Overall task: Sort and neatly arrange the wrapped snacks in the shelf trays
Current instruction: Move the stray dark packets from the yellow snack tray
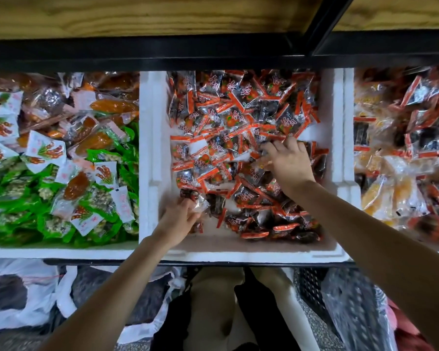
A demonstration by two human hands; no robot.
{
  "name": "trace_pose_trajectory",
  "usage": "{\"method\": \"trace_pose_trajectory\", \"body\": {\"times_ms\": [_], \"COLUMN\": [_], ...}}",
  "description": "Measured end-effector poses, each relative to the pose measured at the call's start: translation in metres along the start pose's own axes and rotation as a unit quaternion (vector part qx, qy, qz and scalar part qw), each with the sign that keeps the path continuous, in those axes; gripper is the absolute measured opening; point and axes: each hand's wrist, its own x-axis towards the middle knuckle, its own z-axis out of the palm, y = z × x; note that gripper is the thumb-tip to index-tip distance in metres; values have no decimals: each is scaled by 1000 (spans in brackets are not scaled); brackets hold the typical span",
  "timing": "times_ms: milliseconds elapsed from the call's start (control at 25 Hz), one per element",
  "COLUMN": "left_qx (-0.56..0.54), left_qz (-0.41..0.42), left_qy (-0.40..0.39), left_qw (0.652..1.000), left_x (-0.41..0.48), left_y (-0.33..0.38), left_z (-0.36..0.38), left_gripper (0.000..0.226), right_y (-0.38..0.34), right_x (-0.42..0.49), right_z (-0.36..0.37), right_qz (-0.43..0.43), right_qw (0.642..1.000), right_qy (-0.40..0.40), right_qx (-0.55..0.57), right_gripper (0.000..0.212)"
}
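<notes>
Both round snacks (226, 117): left grip (179, 219), right grip (289, 160)

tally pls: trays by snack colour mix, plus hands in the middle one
Green, white and orange mix: 1 (left tray)
Red-and-black packets: 1 (middle tray)
Yellow and red-black mix: 1 (right tray)
Hands in middle tray: 2 (left hand holding a wrapped snack, right hand)
Total: 3 trays, 2 hands

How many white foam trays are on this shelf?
3. The left tray holds green and white packets, the middle tray red-and-black ones; the right tray is cut off. Others may lie out of view.
</notes>
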Motion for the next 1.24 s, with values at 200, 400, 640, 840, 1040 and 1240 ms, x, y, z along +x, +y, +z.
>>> {"method": "trace_pose_trajectory", "body": {"times_ms": [200, 400, 640, 840, 1040, 1240], "left_qx": [154, 193, -26, -175, -277, -289], "left_qz": [-4, -13, 4, 39, 76, 76], "left_qy": [-39, 1, 95, 78, 25, 12], "left_qw": [987, 981, 995, 981, 958, 954], "left_x": [-1, -3, -29, -38, -30, -4], "left_y": [1, 10, 46, 123, 228, 310], "left_z": [15, 10, -1, 24, 54, 75], "left_gripper": [53, 51, 38, 42, 39, 55], "right_y": [7, -2, 8, 36, 95, 169], "right_x": [-31, -90, -129, -158, -182, -186], "right_z": [-6, -2, -9, -13, -7, -15], "right_qz": [98, 131, 189, 210, 249, 251], "right_qw": [981, 953, 925, 916, 900, 900], "right_qy": [39, -1, -32, -61, -79, -63], "right_qx": [162, 274, 329, 337, 348, 350], "right_gripper": [29, 34, 42, 68, 37, 41]}}
